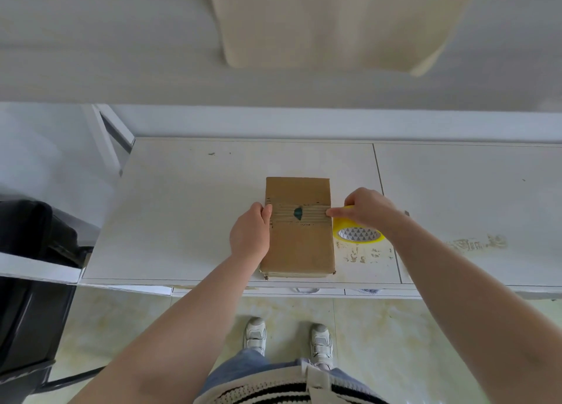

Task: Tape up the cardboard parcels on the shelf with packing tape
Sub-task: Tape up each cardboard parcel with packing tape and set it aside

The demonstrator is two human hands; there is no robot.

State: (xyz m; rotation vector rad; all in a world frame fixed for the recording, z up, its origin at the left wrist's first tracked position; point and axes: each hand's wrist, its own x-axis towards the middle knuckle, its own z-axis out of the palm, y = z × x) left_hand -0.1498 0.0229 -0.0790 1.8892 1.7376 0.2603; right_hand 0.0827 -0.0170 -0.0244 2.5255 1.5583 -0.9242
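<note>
Flat, stiff, seemingly light cardboard parcel (298,225) steadied at its edge by left hand (250,234); tape roll (359,231) gripped by right hand (366,210); side edges judged best held

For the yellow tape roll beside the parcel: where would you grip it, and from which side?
Judging by its pose, grip the tape roll across its ring, thumb in the open core and fingers outside, coming from above and the right. It sits close against the cardboard parcel on its left, and the right hand already holds its far side, so the near and right rim are free.
</note>
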